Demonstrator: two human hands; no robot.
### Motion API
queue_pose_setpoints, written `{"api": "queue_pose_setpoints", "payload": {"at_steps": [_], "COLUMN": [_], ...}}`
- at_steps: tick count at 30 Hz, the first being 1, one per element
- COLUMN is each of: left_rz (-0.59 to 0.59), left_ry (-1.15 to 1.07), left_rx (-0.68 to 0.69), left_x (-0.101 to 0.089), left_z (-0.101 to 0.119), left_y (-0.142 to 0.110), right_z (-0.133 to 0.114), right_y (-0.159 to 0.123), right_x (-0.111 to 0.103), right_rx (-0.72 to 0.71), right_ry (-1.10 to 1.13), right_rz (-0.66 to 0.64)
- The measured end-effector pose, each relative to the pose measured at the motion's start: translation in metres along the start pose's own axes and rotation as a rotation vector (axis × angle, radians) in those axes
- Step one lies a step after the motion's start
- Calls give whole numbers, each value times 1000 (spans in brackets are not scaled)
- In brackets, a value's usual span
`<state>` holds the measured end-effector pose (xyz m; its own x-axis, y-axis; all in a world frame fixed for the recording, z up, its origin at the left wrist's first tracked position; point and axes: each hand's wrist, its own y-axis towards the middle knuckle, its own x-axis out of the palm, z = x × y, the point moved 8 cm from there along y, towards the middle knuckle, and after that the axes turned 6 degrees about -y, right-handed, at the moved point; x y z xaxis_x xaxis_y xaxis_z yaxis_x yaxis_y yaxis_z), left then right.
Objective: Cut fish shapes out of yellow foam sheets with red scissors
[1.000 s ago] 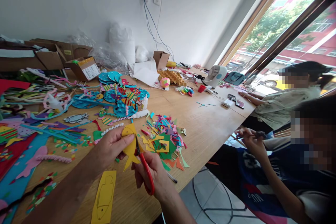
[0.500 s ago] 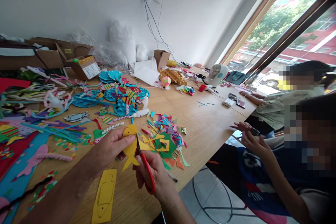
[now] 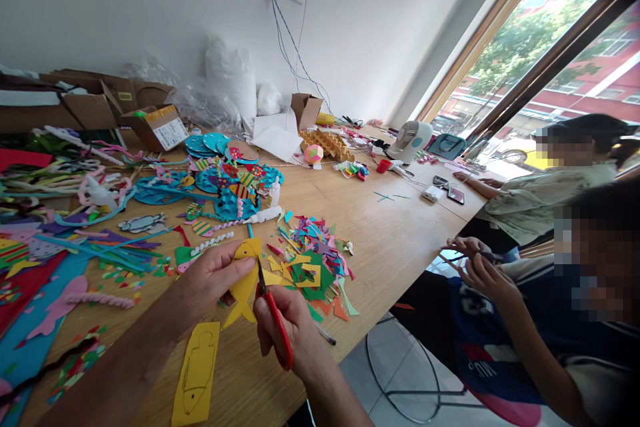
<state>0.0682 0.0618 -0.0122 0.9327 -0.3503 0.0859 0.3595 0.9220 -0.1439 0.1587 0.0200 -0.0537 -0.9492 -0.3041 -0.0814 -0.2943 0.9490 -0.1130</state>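
Note:
My left hand (image 3: 213,277) pinches a yellow foam fish cutout (image 3: 245,280) just above the wooden table (image 3: 395,240). My right hand (image 3: 293,333) grips red-handled scissors (image 3: 273,317), whose dark blades meet the fish's right edge. A thin yellow strip (image 3: 273,277) hangs off the fish beside the blades. A yellow foam strip with a pencilled fish outline (image 3: 197,373) lies flat on the table below my left forearm.
A heap of coloured foam scraps (image 3: 313,263) lies right of the fish. Blue discs with striped fish (image 3: 233,187), foam strips, glue bottles and cardboard boxes (image 3: 160,127) fill the left and back. A small fan (image 3: 413,140) stands far right. Two people sit at the table's right edge.
The fish has turned slightly in my left hand and the scissors have worked further along its edge. The nearer person's hands have shifted closer together.

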Motion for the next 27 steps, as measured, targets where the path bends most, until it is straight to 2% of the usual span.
{"api": "queue_pose_setpoints", "payload": {"at_steps": [8,11,18,27], "left_rz": [-5,4,20,-28], "left_ry": [-3,2,57,-24], "left_rx": [-68,-60,58,7], "left_x": [0,-1,-4,3], "left_z": [-6,-5,2,-4], "left_y": [1,0,2,1], "right_z": [4,7,8,0], "right_y": [-1,0,0,0], "right_x": [-2,-3,-2,-2], "right_rx": [-48,-33,-17,-29], "right_ry": [-54,-46,-38,-30], "right_rz": [-5,12,4,31]}}
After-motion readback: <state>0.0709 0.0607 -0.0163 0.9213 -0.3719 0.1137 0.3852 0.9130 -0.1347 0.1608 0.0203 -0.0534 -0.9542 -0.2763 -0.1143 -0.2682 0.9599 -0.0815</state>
